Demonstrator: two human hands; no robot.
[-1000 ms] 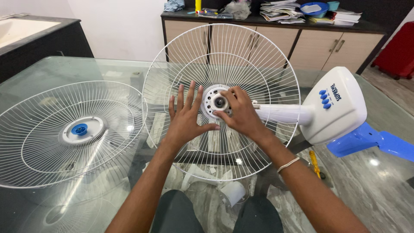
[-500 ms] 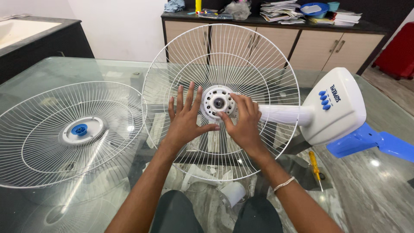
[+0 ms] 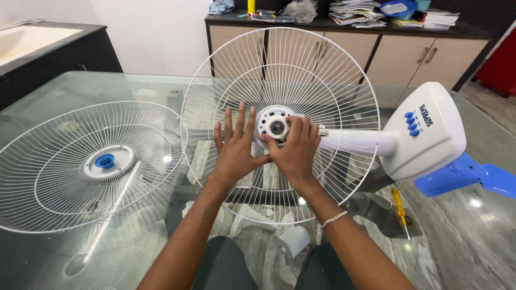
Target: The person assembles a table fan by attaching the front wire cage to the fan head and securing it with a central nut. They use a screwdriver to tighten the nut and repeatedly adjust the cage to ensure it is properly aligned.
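The upright rear fan guard (image 3: 279,126), standing mid-table, is steadied by the flat, spread-fingered left hand (image 3: 236,147) while its central hub (image 3: 275,127) is pinched by the right hand (image 3: 293,150).

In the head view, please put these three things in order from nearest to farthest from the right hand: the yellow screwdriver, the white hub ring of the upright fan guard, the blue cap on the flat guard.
1. The white hub ring: the right hand touches it with its fingertips.
2. The yellow screwdriver: lower right, lying on the glass table.
3. The blue cap: far left, at the centre of the flat guard.
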